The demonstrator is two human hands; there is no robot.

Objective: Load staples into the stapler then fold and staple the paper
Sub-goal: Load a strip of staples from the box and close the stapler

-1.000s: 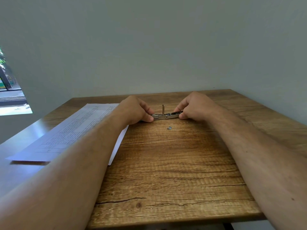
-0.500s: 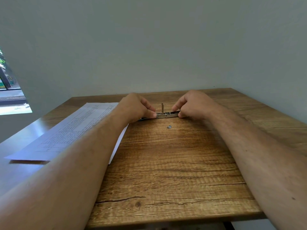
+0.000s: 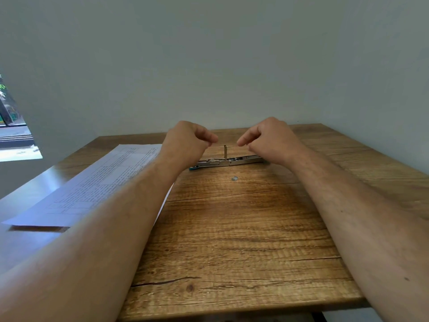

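1. On the near part of the wooden table (image 3: 232, 240): bare grain and one dark crack; both forearms crossed it, cut off by the lower frame edge.
2. Printed paper (image 3: 97, 182), flat on the table's left side: a ruled grid of small text, too fine to read; its right edge was hidden under the left forearm.
3. Small block of staples (image 3: 234, 178), loose on the wood, just in front of the stapler, touching nothing.
4. Stapler (image 3: 227, 161), lying opened out flat across the table's middle, a thin metal piece standing upright at its hinge; no brand or marking could be read. Its right end was covered by the right hand, its left end ran under the left hand.
5. Left hand (image 3: 185, 141), raised above the stapler's left end, fingers loosely curled, thumb and forefinger near each other, gripping nothing.
6. Right hand (image 3: 267, 138), raised likewise, fingers loosely curled, thumb pointing inward, gripping nothing visible; its underside was hidden.
7. Window (image 3: 14, 126), far left, cut off by the frame.
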